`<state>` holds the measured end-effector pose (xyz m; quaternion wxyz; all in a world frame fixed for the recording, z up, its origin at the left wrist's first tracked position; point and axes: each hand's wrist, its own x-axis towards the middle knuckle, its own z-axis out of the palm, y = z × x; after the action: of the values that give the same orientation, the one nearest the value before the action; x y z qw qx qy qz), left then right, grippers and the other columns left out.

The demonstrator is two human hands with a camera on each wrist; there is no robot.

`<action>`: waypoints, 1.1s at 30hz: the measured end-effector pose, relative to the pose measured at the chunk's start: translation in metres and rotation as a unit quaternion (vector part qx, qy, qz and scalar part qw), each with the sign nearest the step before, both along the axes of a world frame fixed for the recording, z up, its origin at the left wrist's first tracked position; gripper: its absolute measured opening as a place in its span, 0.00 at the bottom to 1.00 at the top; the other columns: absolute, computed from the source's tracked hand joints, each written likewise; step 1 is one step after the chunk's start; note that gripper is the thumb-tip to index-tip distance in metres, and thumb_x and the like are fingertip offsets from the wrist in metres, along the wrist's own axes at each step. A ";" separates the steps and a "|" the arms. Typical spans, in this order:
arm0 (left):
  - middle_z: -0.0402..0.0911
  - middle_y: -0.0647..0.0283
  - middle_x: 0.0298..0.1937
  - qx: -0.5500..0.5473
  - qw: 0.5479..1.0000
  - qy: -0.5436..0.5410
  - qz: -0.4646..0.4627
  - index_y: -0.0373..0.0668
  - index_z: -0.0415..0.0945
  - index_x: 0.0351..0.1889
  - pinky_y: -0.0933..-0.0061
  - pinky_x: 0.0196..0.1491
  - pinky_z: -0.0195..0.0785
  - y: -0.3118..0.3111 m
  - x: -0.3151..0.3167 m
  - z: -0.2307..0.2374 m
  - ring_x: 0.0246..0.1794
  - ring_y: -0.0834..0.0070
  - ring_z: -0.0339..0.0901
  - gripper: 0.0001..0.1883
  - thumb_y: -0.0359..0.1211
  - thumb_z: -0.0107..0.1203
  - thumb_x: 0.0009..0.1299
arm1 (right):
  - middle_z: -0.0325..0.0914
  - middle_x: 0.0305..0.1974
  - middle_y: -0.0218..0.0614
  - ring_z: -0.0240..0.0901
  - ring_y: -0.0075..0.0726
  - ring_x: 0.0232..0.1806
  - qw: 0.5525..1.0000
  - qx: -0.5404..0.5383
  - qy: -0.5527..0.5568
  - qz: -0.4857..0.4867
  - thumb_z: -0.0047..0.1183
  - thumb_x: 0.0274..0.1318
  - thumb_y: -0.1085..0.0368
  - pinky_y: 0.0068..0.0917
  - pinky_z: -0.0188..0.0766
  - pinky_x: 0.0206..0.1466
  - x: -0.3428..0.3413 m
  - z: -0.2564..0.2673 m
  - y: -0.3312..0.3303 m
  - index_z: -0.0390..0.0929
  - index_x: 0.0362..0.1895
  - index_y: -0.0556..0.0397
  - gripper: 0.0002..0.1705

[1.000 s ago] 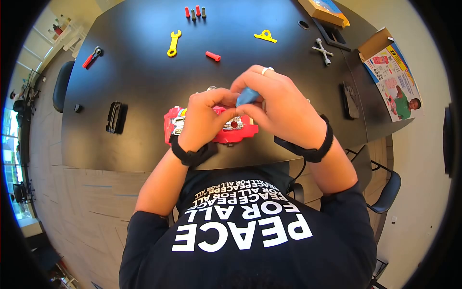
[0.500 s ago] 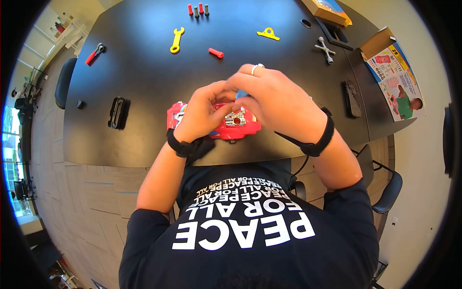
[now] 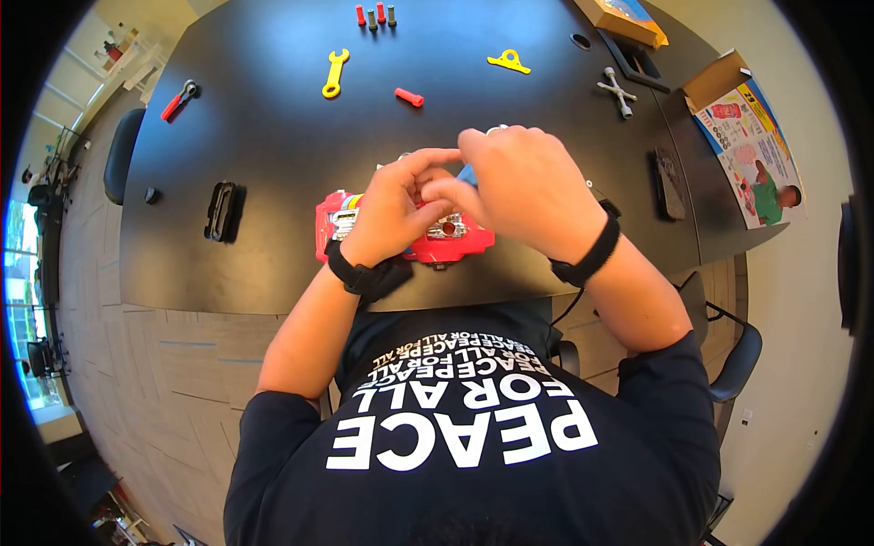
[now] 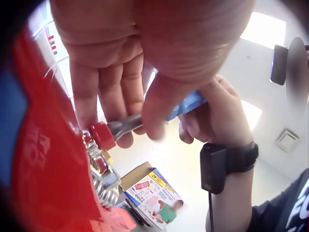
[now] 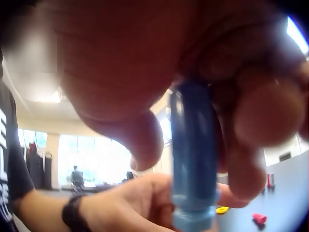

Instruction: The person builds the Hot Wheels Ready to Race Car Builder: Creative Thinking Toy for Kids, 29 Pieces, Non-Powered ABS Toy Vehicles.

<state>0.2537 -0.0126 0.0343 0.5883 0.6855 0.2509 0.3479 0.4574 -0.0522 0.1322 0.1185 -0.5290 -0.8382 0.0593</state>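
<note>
My right hand (image 3: 533, 187) grips the blue handle of a toy screwdriver (image 5: 193, 150), fingers wrapped over it from above. In the left wrist view its grey shaft runs down to a red plastic bolt (image 4: 102, 136), the tip meeting the bolt's head. The bolt stands at the silver engine part of a red toy car (image 3: 469, 241). Thumb and fingers of my left hand (image 3: 387, 214) close around the shaft near the bolt. Both hands cover part of the car in the head view.
Farther back on the dark table lie a yellow wrench (image 3: 335, 73), a loose red bolt (image 3: 410, 97), several upright bolts (image 3: 381, 15), a yellow bracket (image 3: 509, 61), a grey cross wrench (image 3: 617, 93) and a red-handled ratchet (image 3: 179, 100). Black cases (image 3: 221, 211) and a printed box (image 3: 751, 155) flank them.
My right hand has turned on the screwdriver handle, its knuckles now more on top and its ring less visible. The left hand stays about the same place; the red car has not visibly moved on the table.
</note>
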 end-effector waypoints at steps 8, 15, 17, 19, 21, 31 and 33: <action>0.90 0.59 0.54 0.002 1.000 -0.006 -0.028 0.31 0.77 0.73 0.72 0.60 0.80 0.001 -0.004 -0.018 0.55 0.79 0.86 0.24 0.15 0.57 0.79 | 0.85 0.35 0.47 0.87 0.55 0.35 0.997 0.027 -0.061 0.024 0.68 0.68 0.49 0.45 0.83 0.39 0.002 0.011 0.000 0.81 0.40 0.52 0.19; 0.91 0.60 0.51 -0.024 0.997 -0.066 0.014 0.34 0.79 0.71 0.70 0.57 0.82 -0.004 0.002 -0.024 0.50 0.78 0.88 0.24 0.16 0.61 0.77 | 0.85 0.35 0.45 0.86 0.55 0.34 0.997 0.067 -0.032 0.029 0.67 0.68 0.49 0.43 0.83 0.39 0.002 0.000 0.004 0.82 0.38 0.53 0.19; 0.91 0.60 0.52 0.019 1.000 -0.020 0.007 0.32 0.80 0.68 0.71 0.58 0.82 0.001 -0.005 -0.032 0.52 0.77 0.88 0.20 0.17 0.61 0.78 | 0.84 0.37 0.44 0.86 0.54 0.36 0.973 0.087 0.123 0.176 0.67 0.67 0.54 0.42 0.83 0.40 0.002 -0.007 0.010 0.82 0.39 0.54 0.16; 0.90 0.61 0.53 0.059 0.998 0.026 -0.001 0.30 0.80 0.64 0.71 0.58 0.82 0.000 -0.008 -0.035 0.54 0.76 0.88 0.16 0.17 0.61 0.79 | 0.84 0.38 0.42 0.87 0.52 0.39 0.984 0.067 0.074 0.151 0.68 0.66 0.56 0.41 0.83 0.41 0.005 -0.002 0.007 0.82 0.39 0.54 0.14; 0.91 0.60 0.51 0.032 0.999 0.019 0.008 0.30 0.82 0.60 0.71 0.54 0.83 -0.009 -0.002 -0.016 0.49 0.78 0.89 0.13 0.17 0.61 0.79 | 0.83 0.39 0.40 0.87 0.50 0.41 0.991 0.046 0.024 0.121 0.68 0.65 0.58 0.39 0.83 0.42 0.003 0.006 0.004 0.83 0.39 0.53 0.12; 0.94 0.57 0.46 0.019 0.995 0.061 0.076 0.33 0.82 0.64 0.70 0.53 0.84 -0.014 -0.001 -0.015 0.46 0.72 0.93 0.22 0.20 0.70 0.72 | 0.83 0.43 0.38 0.83 0.51 0.52 0.984 0.038 -0.139 0.105 0.65 0.66 0.67 0.50 0.77 0.49 0.040 -0.005 0.024 0.82 0.44 0.52 0.06; 0.95 0.57 0.46 0.159 0.974 0.087 0.139 0.37 0.82 0.67 0.68 0.56 0.84 -0.013 -0.004 -0.023 0.47 0.68 0.94 0.28 0.23 0.75 0.68 | 0.82 0.49 0.42 0.83 0.55 0.54 0.995 -0.043 -0.007 0.088 0.66 0.64 0.69 0.51 0.79 0.52 0.048 -0.020 0.046 0.78 0.51 0.52 0.14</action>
<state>0.2499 -0.0258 0.0110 0.3934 0.7565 0.3355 0.4005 0.5056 -0.0062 0.1121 0.0842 -0.4584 -0.8788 0.1023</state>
